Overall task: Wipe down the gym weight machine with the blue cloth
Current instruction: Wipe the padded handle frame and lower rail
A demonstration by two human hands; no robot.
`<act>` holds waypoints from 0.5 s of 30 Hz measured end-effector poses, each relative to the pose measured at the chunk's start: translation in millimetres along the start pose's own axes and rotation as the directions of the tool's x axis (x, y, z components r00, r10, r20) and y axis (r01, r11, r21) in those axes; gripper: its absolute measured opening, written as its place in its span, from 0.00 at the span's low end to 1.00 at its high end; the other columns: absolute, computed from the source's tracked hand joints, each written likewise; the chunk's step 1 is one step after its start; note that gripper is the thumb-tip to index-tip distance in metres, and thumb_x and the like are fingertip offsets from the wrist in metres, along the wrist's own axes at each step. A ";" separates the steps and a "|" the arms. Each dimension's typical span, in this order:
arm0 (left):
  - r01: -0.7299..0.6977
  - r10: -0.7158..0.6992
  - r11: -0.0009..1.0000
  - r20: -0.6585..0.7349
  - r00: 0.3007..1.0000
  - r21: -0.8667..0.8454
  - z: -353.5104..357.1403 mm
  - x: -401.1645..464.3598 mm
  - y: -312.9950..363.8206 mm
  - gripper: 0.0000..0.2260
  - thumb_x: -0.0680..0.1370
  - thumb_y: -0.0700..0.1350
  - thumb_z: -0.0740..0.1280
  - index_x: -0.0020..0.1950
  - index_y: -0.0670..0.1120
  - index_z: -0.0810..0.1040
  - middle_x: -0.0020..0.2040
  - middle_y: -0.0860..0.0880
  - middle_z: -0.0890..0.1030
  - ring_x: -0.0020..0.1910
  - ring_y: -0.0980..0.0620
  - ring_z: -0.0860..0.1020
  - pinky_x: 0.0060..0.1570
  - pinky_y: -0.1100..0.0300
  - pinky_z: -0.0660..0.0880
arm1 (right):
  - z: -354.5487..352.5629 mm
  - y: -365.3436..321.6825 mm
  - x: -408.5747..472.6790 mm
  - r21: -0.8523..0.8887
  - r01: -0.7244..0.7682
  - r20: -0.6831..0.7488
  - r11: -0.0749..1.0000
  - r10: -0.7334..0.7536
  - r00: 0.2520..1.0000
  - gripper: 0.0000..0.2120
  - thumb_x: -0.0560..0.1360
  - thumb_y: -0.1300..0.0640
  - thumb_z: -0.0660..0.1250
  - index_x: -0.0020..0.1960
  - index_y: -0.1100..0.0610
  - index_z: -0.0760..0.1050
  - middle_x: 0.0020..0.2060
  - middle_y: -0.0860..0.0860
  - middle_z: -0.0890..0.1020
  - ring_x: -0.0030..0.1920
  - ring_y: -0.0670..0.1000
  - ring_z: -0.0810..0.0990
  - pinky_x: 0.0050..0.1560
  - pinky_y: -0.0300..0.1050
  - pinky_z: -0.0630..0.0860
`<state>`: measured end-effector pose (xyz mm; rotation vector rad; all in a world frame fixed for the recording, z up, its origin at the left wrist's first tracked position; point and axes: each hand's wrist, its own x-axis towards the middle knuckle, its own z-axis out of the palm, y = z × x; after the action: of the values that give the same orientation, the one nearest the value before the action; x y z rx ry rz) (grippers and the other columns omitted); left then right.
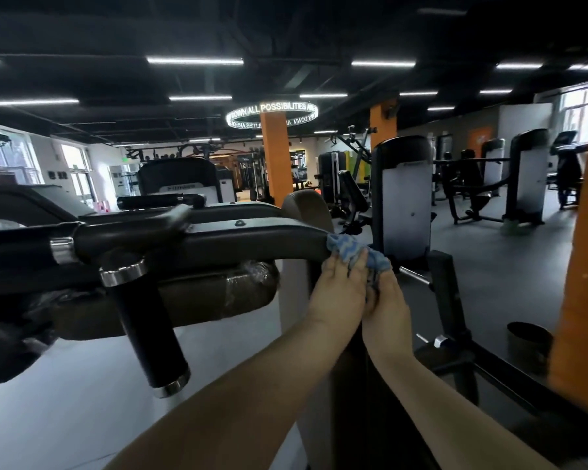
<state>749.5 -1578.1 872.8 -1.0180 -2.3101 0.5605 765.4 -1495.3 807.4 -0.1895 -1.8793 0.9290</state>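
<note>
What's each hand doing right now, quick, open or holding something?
Left hand: closed on the blue cloth, pressing it to the machine arm.
Right hand: also gripping the blue cloth.

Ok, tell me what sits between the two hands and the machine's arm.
In the head view, the blue cloth lies bunched between the left hand, the right hand and the end of the machine's arm.

Cloth (353, 254): light blue with a wavy white pattern. Machine arm (252, 244): matte black. Handle (146, 327) at 8 o'clock: black with chrome end bands. Pillars (275, 157) at 12 o'clock: orange. Floor (489, 266): dark grey.
</note>
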 end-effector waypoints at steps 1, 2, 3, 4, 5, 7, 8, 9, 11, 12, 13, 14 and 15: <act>-0.013 0.013 1.000 -0.004 1.000 0.011 0.2 0.6 0.9 0.26 0.83 0.43 0.51 0.76 0.39 0.42 0.77 0.41 0.39 0.75 0.36 0.45 0.72 0.47 0.41 | 0.9 1.0 -0.9 0.007 -0.010 0.004 1.000 0.010 1.000 0.18 0.81 0.60 0.55 0.71 0.53 0.65 0.62 0.48 0.75 0.55 0.38 0.74 0.55 0.27 0.66; -0.021 0.022 0.999 -0.014 1.000 0.027 -0.2 0.5 0.2 0.25 0.83 0.43 0.51 0.76 0.39 0.43 0.77 0.40 0.40 0.75 0.36 0.46 0.72 0.48 0.41 | 2.1 0.5 -0.2 0.010 0.003 0.006 1.000 -0.003 1.000 0.17 0.82 0.59 0.54 0.70 0.53 0.66 0.61 0.48 0.76 0.56 0.39 0.75 0.55 0.27 0.68; -0.026 0.027 0.999 -0.022 0.999 0.044 -0.7 -0.5 -1.9 0.25 0.83 0.42 0.51 0.76 0.38 0.44 0.77 0.39 0.40 0.75 0.36 0.47 0.73 0.48 0.42 | 3.2 0.3 1.9 0.003 -0.007 0.009 1.000 0.007 1.000 0.17 0.81 0.58 0.55 0.69 0.55 0.66 0.62 0.50 0.76 0.60 0.43 0.75 0.57 0.31 0.70; -0.025 0.027 0.998 -0.032 0.999 0.053 -1.1 -2.4 -4.7 0.25 0.83 0.42 0.51 0.76 0.38 0.44 0.76 0.39 0.41 0.75 0.36 0.47 0.73 0.48 0.42 | 5.7 -0.3 5.1 -0.013 -0.004 0.023 1.000 0.004 1.000 0.19 0.80 0.58 0.56 0.71 0.56 0.65 0.64 0.53 0.74 0.64 0.48 0.73 0.62 0.39 0.71; -0.018 0.021 0.998 -0.042 0.999 0.060 -1.2 -4.3 -8.7 0.25 0.83 0.41 0.51 0.76 0.37 0.44 0.76 0.38 0.42 0.75 0.35 0.48 0.73 0.48 0.42 | 7.5 -3.8 7.9 -0.061 0.002 0.053 0.998 0.001 0.999 0.22 0.80 0.58 0.57 0.73 0.57 0.61 0.68 0.54 0.70 0.67 0.52 0.70 0.66 0.47 0.70; 0.006 -0.002 0.997 -0.058 0.998 0.076 -1.0 -10.3 -18.7 0.25 0.83 0.41 0.51 0.75 0.36 0.43 0.76 0.37 0.42 0.75 0.35 0.47 0.73 0.48 0.42 | 10.0 -12.7 12.2 -0.102 0.018 0.090 0.995 -0.009 0.996 0.26 0.79 0.57 0.58 0.75 0.56 0.56 0.72 0.53 0.63 0.72 0.52 0.63 0.69 0.54 0.65; 0.016 -0.011 0.996 -0.064 0.998 0.091 -0.6 -13.8 -25.2 0.25 0.83 0.41 0.51 0.75 0.35 0.43 0.76 0.36 0.42 0.75 0.35 0.47 0.73 0.47 0.43 | 11.2 -18.1 14.0 -0.129 0.043 0.115 0.991 -0.028 0.993 0.27 0.79 0.56 0.57 0.76 0.56 0.54 0.74 0.53 0.61 0.73 0.52 0.59 0.71 0.55 0.62; 0.023 -0.016 0.994 -0.067 0.998 0.106 -0.9 -18.1 -32.1 0.25 0.83 0.41 0.50 0.75 0.35 0.43 0.76 0.36 0.43 0.75 0.35 0.48 0.73 0.47 0.43 | 11.7 -25.2 15.6 -0.154 0.087 0.142 0.984 -0.065 0.988 0.28 0.79 0.56 0.58 0.77 0.56 0.53 0.75 0.54 0.58 0.75 0.53 0.56 0.73 0.55 0.59; 0.041 -0.032 0.991 -0.067 0.997 0.127 -4.7 -28.5 -47.7 0.25 0.82 0.41 0.50 0.75 0.35 0.44 0.76 0.35 0.44 0.75 0.36 0.49 0.73 0.46 0.44 | 14.0 -39.8 17.4 -0.206 0.174 0.201 0.963 -0.132 0.971 0.31 0.79 0.54 0.59 0.77 0.54 0.48 0.76 0.54 0.53 0.76 0.55 0.49 0.75 0.53 0.50; 0.059 -0.051 0.989 -0.065 0.997 0.133 -6.3 -34.4 -55.5 0.25 0.82 0.41 0.51 0.75 0.35 0.45 0.76 0.35 0.45 0.74 0.36 0.50 0.73 0.46 0.45 | 15.6 -48.0 18.0 -0.207 0.210 0.230 0.955 -0.161 0.960 0.33 0.79 0.53 0.60 0.77 0.53 0.45 0.77 0.54 0.50 0.76 0.55 0.46 0.75 0.52 0.47; 0.082 -0.075 0.988 -0.066 0.995 0.128 -8.0 -40.4 -63.3 0.24 0.82 0.41 0.51 0.75 0.35 0.46 0.76 0.35 0.45 0.74 0.36 0.50 0.73 0.46 0.46 | 17.9 -56.4 19.0 -0.205 0.241 0.258 0.949 -0.185 0.948 0.34 0.79 0.52 0.60 0.77 0.52 0.44 0.77 0.53 0.49 0.76 0.55 0.44 0.75 0.52 0.46; 0.108 -0.102 0.986 -0.057 0.993 0.124 -9.5 -46.2 -71.0 0.24 0.82 0.40 0.51 0.75 0.35 0.47 0.76 0.34 0.46 0.74 0.36 0.52 0.73 0.47 0.47 | 20.7 -65.3 20.6 -0.207 0.271 0.281 0.940 -0.208 0.937 0.33 0.79 0.52 0.60 0.77 0.52 0.44 0.77 0.53 0.48 0.77 0.54 0.43 0.76 0.53 0.44; 0.133 -0.129 0.985 -0.042 0.991 0.111 -12.8 -53.0 -78.2 0.23 0.82 0.40 0.50 0.75 0.35 0.48 0.76 0.34 0.47 0.74 0.36 0.53 0.73 0.47 0.49 | 23.9 -75.6 21.9 -0.190 0.298 0.296 0.935 -0.235 0.926 0.32 0.79 0.53 0.60 0.76 0.51 0.46 0.77 0.52 0.49 0.76 0.53 0.43 0.76 0.52 0.44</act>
<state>745.5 -1665.7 910.2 -0.8096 -2.2675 0.6089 754.2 -1549.2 868.6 0.0605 -2.1997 0.5665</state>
